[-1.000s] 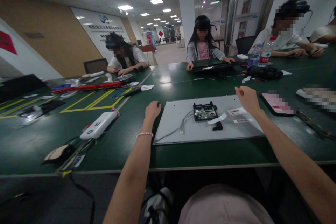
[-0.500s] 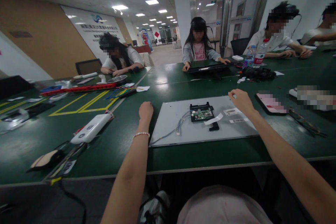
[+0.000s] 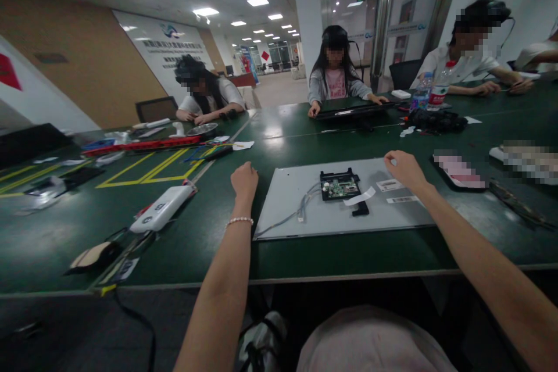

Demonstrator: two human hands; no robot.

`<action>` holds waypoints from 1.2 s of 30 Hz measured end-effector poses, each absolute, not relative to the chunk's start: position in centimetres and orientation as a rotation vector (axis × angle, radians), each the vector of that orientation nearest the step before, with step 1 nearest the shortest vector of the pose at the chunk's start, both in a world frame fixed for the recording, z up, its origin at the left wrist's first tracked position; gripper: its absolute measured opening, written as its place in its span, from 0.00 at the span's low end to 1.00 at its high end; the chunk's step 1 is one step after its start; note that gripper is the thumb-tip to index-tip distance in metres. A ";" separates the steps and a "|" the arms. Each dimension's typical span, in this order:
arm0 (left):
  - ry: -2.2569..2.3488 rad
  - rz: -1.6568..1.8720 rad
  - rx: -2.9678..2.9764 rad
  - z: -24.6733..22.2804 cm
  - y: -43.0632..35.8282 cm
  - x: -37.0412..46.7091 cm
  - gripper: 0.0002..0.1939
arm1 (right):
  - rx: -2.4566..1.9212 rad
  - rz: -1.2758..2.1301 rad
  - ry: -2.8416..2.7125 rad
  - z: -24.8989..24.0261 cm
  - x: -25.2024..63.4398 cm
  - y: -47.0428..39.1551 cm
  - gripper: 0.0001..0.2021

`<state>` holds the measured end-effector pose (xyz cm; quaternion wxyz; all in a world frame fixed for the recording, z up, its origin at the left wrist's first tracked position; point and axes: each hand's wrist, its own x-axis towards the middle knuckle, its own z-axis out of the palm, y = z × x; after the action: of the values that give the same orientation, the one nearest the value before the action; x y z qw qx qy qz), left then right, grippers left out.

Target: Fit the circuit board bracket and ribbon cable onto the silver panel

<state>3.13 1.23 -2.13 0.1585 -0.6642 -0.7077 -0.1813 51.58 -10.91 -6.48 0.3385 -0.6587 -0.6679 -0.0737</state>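
Note:
My left hand (image 3: 244, 181) is closed in a fist on the green table, just left of a flat grey display panel (image 3: 285, 195). A beaded bracelet (image 3: 239, 221) circles that wrist. My right hand (image 3: 404, 167) is curled closed over the panel's far right part; nothing shows in its fingers. On the panel sits a green circuit board (image 3: 340, 188) in a black bracket (image 3: 355, 180). Thin cables (image 3: 305, 203) run from it to the near left corner. A white strip (image 3: 360, 196) and a small black piece (image 3: 361, 208) lie beside the board.
Left of me are a white power bank-like device (image 3: 163, 209), a computer mouse (image 3: 96, 257) and yellow tape lines (image 3: 163, 165). A pink phone (image 3: 458, 170) lies to the right. Bottles (image 3: 439, 90) and a black screen (image 3: 353, 110) stand farther back, where several people sit.
The view has shifted slightly, so the table and panel appear a little farther right. Both hands keep their closed pose beside and over the panel.

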 end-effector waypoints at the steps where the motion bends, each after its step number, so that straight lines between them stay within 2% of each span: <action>1: -2.004 -0.531 -1.894 -2.2 1.3 3.0 0.19 | -1.721 -0.202 -1.729 -6.4 51.6 -10.9 0.08; 11: -1.934 -0.464 -2.074 -3.2 1.4 2.0 0.21 | -1.623 -0.275 -1.647 -5.2 51.2 -11.6 0.06; 17: -1.876 -0.412 -2.214 -3.5 1.6 2.2 0.24 | -1.681 -0.214 -1.681 -5.6 51.6 -11.4 0.09; 30: -1.970 -0.195 -2.245 -2.9 1.2 2.5 0.23 | -1.523 -0.391 -1.523 -4.1 51.2 -12.3 0.06; 36: -2.035 -0.195 -2.152 -2.5 1.3 2.6 0.21 | -1.487 -0.305 -1.511 -3.9 50.6 -12.6 0.13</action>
<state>2.62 1.34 -2.51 0.0867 -0.7222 -0.6831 -0.0654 50.64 -12.62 -3.88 0.4794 -0.6094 -0.6190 -0.1250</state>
